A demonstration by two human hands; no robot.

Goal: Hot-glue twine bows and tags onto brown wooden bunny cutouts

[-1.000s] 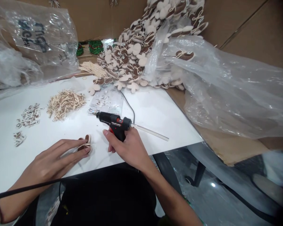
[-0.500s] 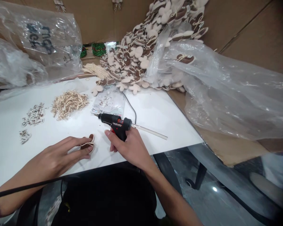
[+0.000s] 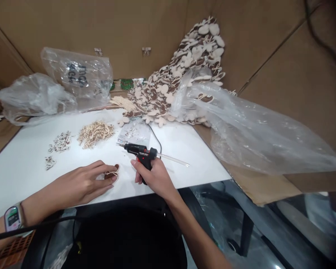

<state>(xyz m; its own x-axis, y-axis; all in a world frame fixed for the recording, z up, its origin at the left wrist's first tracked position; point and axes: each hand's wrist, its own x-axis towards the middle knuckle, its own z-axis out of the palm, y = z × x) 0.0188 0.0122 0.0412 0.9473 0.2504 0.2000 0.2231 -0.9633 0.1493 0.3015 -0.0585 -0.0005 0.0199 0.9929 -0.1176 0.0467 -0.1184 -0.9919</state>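
My left hand (image 3: 92,181) rests near the front of the white table, its fingers closed on a small brown felt piece (image 3: 112,174) with a pale string across it; part of the piece is hidden by the fingers. In my right hand (image 3: 154,175) is a black glue gun (image 3: 142,152), its nozzle pointing left and a clear glue stick (image 3: 175,160) sticking out behind. A small red light shows on the gun's body. Beyond its nozzle lies a clear plastic packet (image 3: 134,132) with small bits on it.
Cream string bows (image 3: 95,133) lie heaped on the white table (image 3: 81,157), beside smaller scattered bits (image 3: 60,142). A tall pile of brown and cream felt pieces (image 3: 162,89) leans in the cardboard corner. Plastic bags stand at left (image 3: 78,78) and spread at right (image 3: 254,127).
The camera view has shifted, showing more of the cardboard wall and a band on my left wrist. Both hands keep their holds, with the glue gun in much the same place over the table.
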